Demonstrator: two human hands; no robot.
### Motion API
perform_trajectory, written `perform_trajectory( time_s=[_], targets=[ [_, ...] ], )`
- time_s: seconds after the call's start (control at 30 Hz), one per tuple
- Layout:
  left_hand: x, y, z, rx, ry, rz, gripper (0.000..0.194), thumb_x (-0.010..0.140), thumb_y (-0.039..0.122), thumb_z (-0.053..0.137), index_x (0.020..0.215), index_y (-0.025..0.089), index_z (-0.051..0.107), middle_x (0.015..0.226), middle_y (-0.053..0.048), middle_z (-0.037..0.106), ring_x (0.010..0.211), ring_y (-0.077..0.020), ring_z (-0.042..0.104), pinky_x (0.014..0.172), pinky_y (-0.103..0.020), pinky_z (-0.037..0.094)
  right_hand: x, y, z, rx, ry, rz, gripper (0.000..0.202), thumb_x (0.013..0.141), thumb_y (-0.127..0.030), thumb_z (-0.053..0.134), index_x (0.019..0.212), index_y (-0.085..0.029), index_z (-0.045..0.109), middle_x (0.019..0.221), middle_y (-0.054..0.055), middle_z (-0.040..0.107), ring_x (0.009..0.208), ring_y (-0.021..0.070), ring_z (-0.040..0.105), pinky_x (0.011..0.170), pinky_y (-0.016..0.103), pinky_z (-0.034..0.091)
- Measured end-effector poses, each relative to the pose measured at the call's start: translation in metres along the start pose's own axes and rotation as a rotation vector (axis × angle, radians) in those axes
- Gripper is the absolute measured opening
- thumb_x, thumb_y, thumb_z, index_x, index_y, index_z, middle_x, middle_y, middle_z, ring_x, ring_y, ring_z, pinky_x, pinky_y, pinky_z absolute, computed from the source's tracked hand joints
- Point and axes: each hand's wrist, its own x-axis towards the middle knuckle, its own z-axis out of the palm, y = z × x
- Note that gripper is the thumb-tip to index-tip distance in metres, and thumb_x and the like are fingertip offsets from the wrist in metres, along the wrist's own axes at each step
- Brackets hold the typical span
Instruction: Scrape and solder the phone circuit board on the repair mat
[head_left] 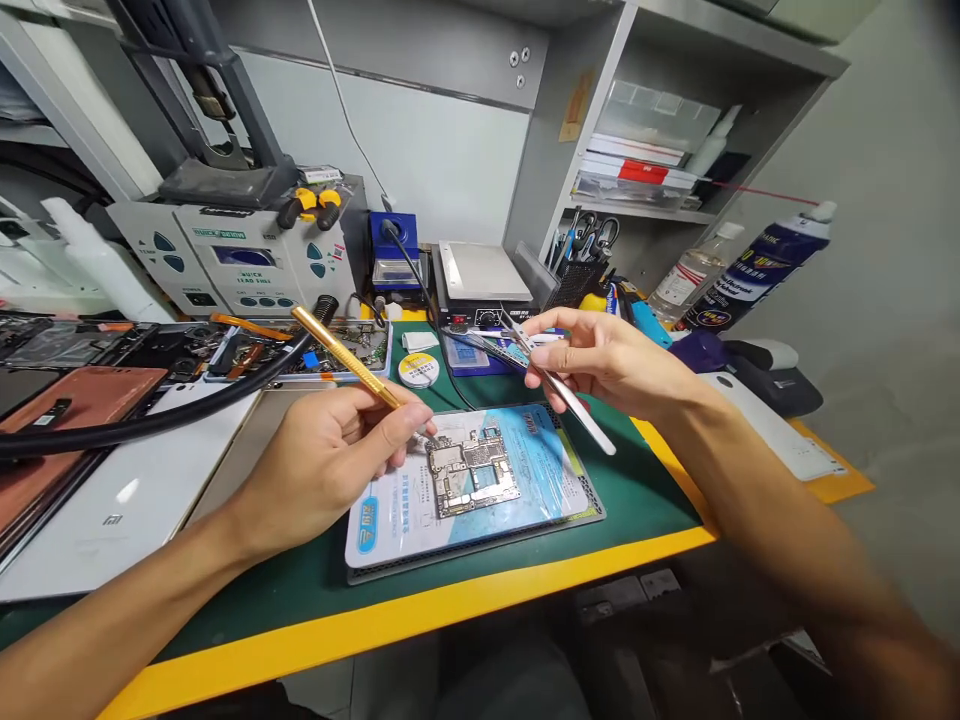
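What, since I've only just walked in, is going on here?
A person's left hand holds a gold pen-like tool, its tip by the upper-left corner of a circuit board; whether it touches is unclear. The right hand holds tweezers clear of the board, which lies on a printed mat.

Room over near edge of circuit board (450, 458); black hose (142, 428) obstructs left.

On the green surface (630, 505), edged in yellow: printed pad (538, 465) near the middle, round tin (418, 371) beyond, white panel (82, 490) at left, second panel (780, 435) at right, control box (289, 250) at far left, spray can (757, 268) at far right.
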Motion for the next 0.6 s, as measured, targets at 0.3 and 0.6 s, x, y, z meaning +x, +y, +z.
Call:
perform_trajectory(
  time_s=[0.3,0.6],
  targets=[
    [-0.003,0.017,0.000,0.021,0.098,0.013,0.035,0.101,0.062,0.091,0.093,0.028,0.097,0.078,-0.004,0.088,0.059,-0.0136,0.074,0.054,-0.019,0.059,-0.010,0.000,0.008,0.279,0.051,0.017,0.012,0.082,-0.019,0.095,0.092,-0.024,0.091,0.059,-0.004,0.076,0.041,0.0150,0.062,0.041,0.027,0.047],
    [-0.007,0.013,0.003,-0.017,0.115,0.010,0.035,0.105,0.060,0.092,0.100,0.025,0.098,0.085,-0.005,0.092,0.061,-0.0135,0.075,0.057,-0.021,0.063,-0.013,0.004,0.019,0.363,0.090,-0.014,0.018,0.085,-0.017,0.093,0.101,-0.023,0.099,0.101,0.005,0.100,0.092,0.0314,0.101,0.077,0.040,0.085]
  ],
)
